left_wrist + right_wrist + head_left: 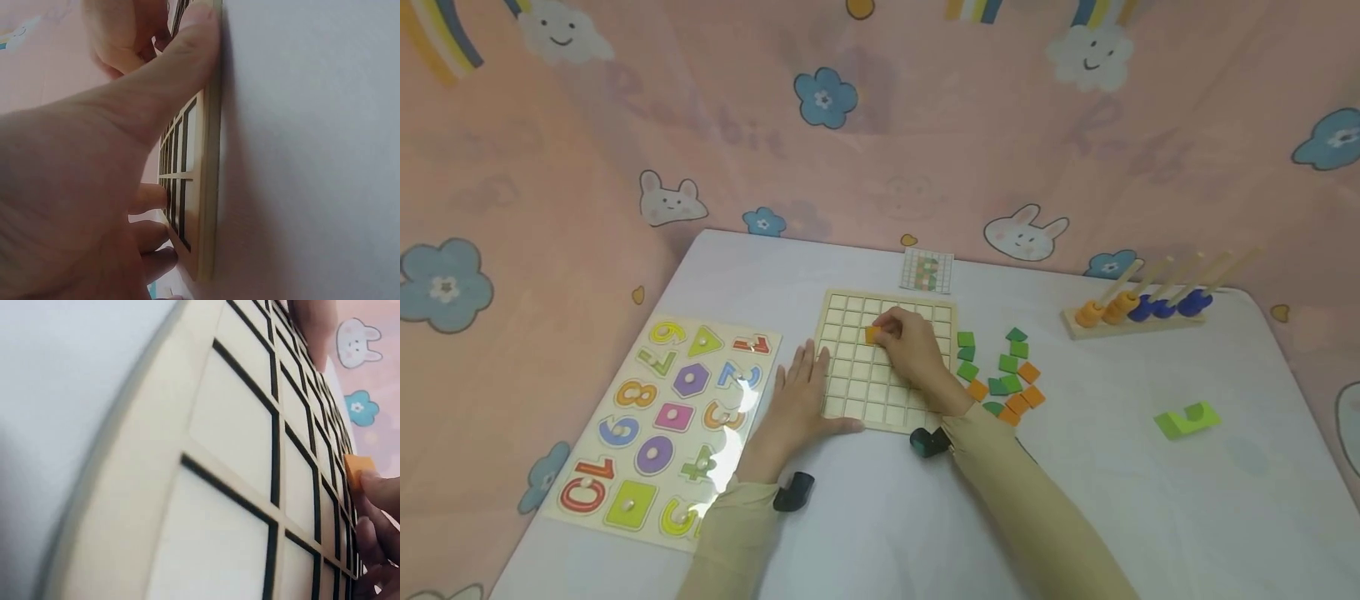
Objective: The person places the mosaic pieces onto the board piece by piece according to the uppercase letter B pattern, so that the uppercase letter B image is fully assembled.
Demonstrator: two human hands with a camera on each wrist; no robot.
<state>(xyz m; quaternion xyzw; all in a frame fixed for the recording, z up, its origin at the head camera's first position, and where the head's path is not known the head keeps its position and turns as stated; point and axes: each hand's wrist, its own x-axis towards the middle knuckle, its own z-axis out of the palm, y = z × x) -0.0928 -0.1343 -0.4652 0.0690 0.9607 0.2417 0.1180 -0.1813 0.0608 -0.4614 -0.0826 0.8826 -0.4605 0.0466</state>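
Note:
In the head view a wooden grid board (857,390) with square recesses lies at the middle of the white table. My right hand (912,346) pinches an orange square tile (872,334) over the upper middle of the grid. The right wrist view shows that orange tile (359,470) between thumb and fingers, at the grid's surface. My left hand (803,400) rests spread along the board's left edge, its thumb at the near edge. Right of the board lie loose green tiles (1008,363) and orange tiles (1028,372), some partly hidden by the right sleeve.
A pattern card (927,271) lies behind the board. To the left is a number-and-shape puzzle board (662,446). A bead stacker (1138,321) with orange and blue beads stands at the back right. A light-green notched piece (1187,420) lies at the right.

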